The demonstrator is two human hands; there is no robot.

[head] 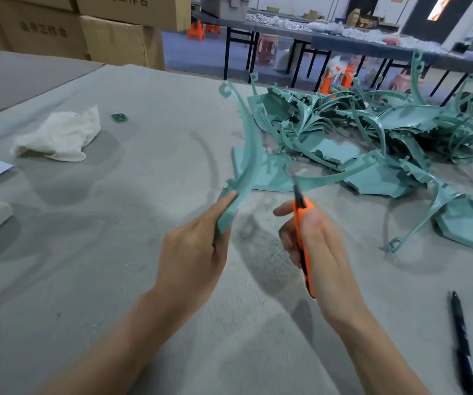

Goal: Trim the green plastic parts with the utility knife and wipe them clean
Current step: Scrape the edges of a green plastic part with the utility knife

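The left hand (198, 246) held one long, curved green part (245, 155) by its bottom end. The fingers were wrapped around it, and the part stood up from the hand and bent away over the table (115, 252). The right hand (317, 246) was closed around an orange knife (302, 232). The dark tip of the knife pointed up and away, near the green part, but I could not tell if it touched. The two hands were close together above the table.

A big pile (372, 132) of more green parts lay on the right side of the table, behind the hands. A white cloth (58, 135) lay crumpled on the left, well apart from the hands. A black pen (461, 340) lay on the table near the right arm. Brown boxes (87, 27) stood behind the table.
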